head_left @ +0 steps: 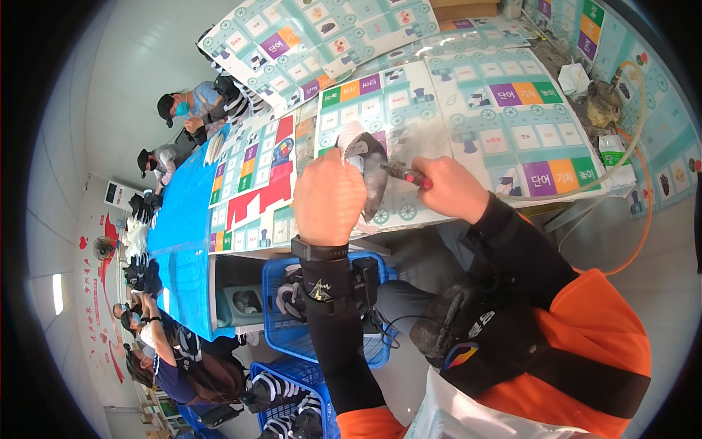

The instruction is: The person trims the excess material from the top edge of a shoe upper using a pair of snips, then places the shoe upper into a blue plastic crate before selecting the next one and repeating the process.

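Note:
Over the near edge of the table, my left hand (329, 201) is closed round a dark grey shoe (375, 183) with a pale part at its top. The hand hides much of the shoe's near side. My right hand (450, 190) grips a slim nozzle tool (409, 175), dark at the tip and red by the fingers, pointed at the shoe from the right. A whitish haze hangs over the table beyond the tool. A pale hose (563, 196) runs from near my right hand along the table edge.
Printed sheets (504, 124) cover the table. At right stand a dark lumpy pot (603, 102), a green-and-white pack (616, 150) and an orange hose (638, 212). Blue baskets (274, 322) with shoes sit below. Several people work along the blue table cover (175, 234) at left.

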Tool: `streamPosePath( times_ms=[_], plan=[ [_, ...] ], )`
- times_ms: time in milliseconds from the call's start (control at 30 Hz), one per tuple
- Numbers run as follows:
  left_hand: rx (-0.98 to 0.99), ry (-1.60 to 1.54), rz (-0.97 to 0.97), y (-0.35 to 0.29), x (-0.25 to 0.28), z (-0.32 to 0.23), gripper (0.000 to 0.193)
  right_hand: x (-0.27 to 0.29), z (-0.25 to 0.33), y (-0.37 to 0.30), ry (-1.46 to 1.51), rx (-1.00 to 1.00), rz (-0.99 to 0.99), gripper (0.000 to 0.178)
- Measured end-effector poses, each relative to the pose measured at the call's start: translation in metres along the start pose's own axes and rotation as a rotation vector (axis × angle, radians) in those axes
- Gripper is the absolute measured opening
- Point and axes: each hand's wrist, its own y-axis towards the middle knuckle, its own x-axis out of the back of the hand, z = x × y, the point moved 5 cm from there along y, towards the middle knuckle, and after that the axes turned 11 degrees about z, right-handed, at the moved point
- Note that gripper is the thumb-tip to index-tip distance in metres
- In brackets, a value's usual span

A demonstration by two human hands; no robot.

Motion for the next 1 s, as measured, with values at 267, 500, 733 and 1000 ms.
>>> streamPosePath(
  times_ms=[267, 500, 733, 1000],
  plan=[
    [-0.009, -0.024, 0.002, 0.001, -0.002, -0.001, 0.019, 0.003, 0.0, -0.004, -0.025, -0.001, -0.086, 0.016],
    [-0.01, -0.015, 0.003, -0.001, -0.002, 0.001, 0.019, -0.013, -0.007, -0.006, -0.056, -0.049, 0.045, 0.012],
    [0.011, -0.025, -0.075, -0.011, 0.003, 0.018, 0.026, -0.021, -0.004, 0.0, 0.046, 0.033, 0.347, 0.014],
    [0.575, -0.387, -0.452, -0.17, 0.029, 0.134, 0.032, 0.08, -0.145, -0.01, -0.276, -0.193, -0.168, 0.028]
  ],
)
